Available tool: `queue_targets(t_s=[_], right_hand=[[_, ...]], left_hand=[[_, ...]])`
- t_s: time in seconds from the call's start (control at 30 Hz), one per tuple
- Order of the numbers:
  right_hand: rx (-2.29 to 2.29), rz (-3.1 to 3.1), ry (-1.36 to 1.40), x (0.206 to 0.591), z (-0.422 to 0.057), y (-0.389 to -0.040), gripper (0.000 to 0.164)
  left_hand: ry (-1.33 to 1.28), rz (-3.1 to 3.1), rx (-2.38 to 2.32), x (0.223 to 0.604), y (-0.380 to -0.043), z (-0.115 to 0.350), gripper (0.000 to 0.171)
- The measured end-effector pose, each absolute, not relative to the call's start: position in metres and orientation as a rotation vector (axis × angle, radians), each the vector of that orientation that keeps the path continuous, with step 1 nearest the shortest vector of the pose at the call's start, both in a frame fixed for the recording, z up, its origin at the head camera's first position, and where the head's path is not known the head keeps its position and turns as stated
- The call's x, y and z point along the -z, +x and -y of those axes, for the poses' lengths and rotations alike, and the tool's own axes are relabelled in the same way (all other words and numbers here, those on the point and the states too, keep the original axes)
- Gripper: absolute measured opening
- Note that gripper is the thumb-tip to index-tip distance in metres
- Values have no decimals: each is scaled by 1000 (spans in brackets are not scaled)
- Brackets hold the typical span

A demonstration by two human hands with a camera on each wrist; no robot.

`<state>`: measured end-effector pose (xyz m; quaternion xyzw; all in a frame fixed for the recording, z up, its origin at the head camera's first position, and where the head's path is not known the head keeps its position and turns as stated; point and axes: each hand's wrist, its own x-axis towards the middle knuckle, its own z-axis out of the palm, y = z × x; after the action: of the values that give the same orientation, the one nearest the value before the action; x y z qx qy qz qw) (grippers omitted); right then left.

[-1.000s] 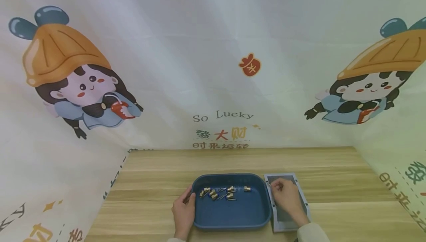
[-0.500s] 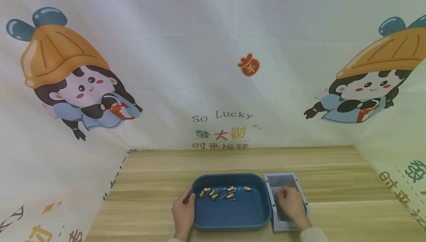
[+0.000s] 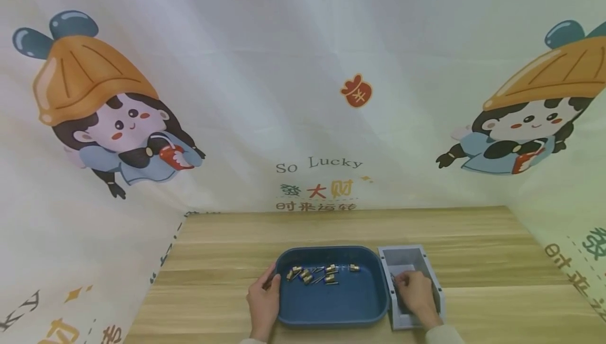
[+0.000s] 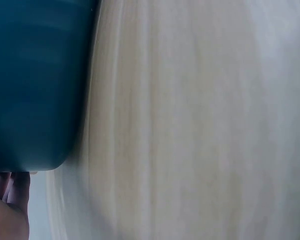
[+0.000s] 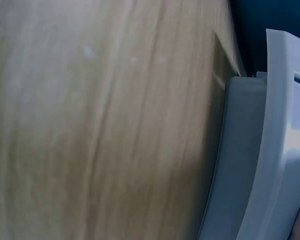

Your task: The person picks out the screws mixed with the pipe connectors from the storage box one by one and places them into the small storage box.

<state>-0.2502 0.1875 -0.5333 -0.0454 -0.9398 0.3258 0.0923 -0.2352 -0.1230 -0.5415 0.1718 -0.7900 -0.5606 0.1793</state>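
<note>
A blue tray holds several brass-coloured metal fittings with blue parts, and thin silvery pins among them. My left hand grips the tray's left side, thumb at the rim; in the left wrist view, fingers show by the tray's corner. Right beside the tray stands a grey bin. My right hand reaches down into it, thumb and forefinger pinching a small thin metal piece near the left wall. The palm hides part of the bin floor.
Both containers stand on a wood-grain table. A printed cloth with cartoon figures rises behind and at both sides. The right wrist view shows the bin's pale outer wall beside the tabletop.
My right hand has moved down and slightly right, from beside the tray's right rim into the grey bin. The left hand and the tray stay in place.
</note>
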Motion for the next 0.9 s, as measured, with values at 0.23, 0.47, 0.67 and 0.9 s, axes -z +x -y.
queue_targets(t_s=[0.23, 0.47, 0.67, 0.9], right_hand=[[-973, 2785, -153, 536, -188, -251, 11], [-979, 2788, -165, 535, -188, -251, 13], [-955, 2782, -160, 537, -187, -250, 14], [-950, 2775, -153, 538, -186, -250, 14]], left_hand=[[487, 2229, 1588, 542, -236, 122, 31], [482, 2219, 1592, 543, -236, 122, 30], [478, 2221, 1594, 542, -236, 121, 30], [483, 2223, 1588, 540, -236, 122, 30]])
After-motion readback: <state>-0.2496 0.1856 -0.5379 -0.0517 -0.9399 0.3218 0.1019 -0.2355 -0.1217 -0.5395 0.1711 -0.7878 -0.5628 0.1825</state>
